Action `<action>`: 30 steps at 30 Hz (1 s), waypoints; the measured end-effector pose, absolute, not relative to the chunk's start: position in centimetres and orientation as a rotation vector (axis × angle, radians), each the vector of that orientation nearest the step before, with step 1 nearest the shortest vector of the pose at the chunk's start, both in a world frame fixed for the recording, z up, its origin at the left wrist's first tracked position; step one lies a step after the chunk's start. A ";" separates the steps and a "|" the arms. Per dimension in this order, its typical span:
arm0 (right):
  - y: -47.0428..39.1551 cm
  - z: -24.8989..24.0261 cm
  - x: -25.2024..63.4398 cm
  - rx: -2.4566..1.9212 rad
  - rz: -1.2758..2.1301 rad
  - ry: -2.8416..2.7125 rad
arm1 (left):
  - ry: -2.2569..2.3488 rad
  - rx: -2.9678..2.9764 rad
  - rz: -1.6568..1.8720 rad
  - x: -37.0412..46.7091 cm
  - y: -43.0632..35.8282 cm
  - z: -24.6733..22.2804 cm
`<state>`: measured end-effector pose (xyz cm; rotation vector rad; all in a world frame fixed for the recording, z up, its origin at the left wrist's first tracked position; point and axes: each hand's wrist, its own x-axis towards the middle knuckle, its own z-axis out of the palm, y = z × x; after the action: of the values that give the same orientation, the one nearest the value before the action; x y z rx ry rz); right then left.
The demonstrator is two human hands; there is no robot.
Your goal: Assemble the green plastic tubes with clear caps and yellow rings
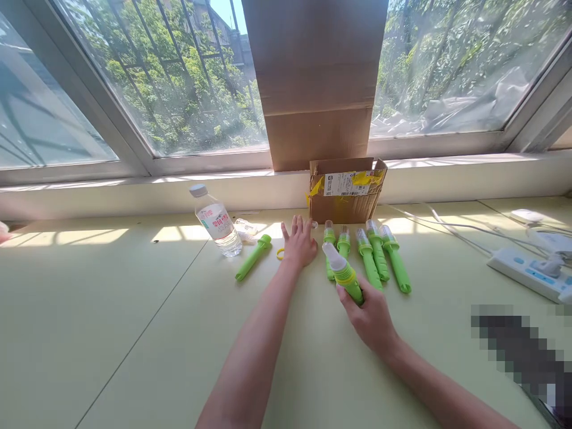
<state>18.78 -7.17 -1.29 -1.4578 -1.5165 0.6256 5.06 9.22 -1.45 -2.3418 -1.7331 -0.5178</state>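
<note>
My right hand (369, 313) is wrapped round a green tube with a yellow ring and a whitish tip (345, 275), held tilted above the table. Fingers spread, my left hand (300, 243) reaches forward over the tabletop, with a small clear piece (314, 224) beside its fingertips. Just left of that hand lies a yellow ring (280, 254). Farther left is a green tube without a clear cap (252, 258). Several green tubes with clear bristled-looking tops (395, 260) lie side by side to the right, partly behind the held one.
A water bottle (217, 221) stands at the left beside a crumpled packet (245, 228). An open cardboard box (344, 199) stands near the window ledge. At the right are a white power strip (527, 274), cables and a pixelated dark object (522, 351).
</note>
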 end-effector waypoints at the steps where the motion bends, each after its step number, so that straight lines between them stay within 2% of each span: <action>1: -7.2 -1.3 18.8 -1.455 0.624 -1.515 | -1.739 -2.327 -0.524 5.1 9.1 -1.3; 13: -7.0 -1.5 18.8 -1.459 0.564 -1.542 | -1.658 -2.380 -0.634 5.1 8.0 -1.2; 17: -6.9 -1.5 18.7 -1.481 0.549 -1.555 | -1.839 -2.286 -0.741 4.6 7.1 -0.3; 20: -7.0 -1.4 18.6 -1.492 0.512 -1.595 | -2.399 -2.029 -1.259 3.2 6.4 2.0; 22: -7.1 -1.3 18.5 -1.499 0.482 -1.624 | -2.467 -1.919 -1.693 2.0 5.9 4.2; 24: -7.2 -1.2 18.5 -1.504 0.469 -1.639 | -2.402 -1.908 -1.956 1.0 5.1 6.7; 30: -7.3 -1.2 18.8 -1.537 0.529 -1.638 | -2.189 -2.243 -1.870 -0.3 2.2 11.5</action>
<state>18.79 -7.28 -1.19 -1.5367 -1.6375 0.5289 -0.30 2.24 11.54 -2.2432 -2.1891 -1.8701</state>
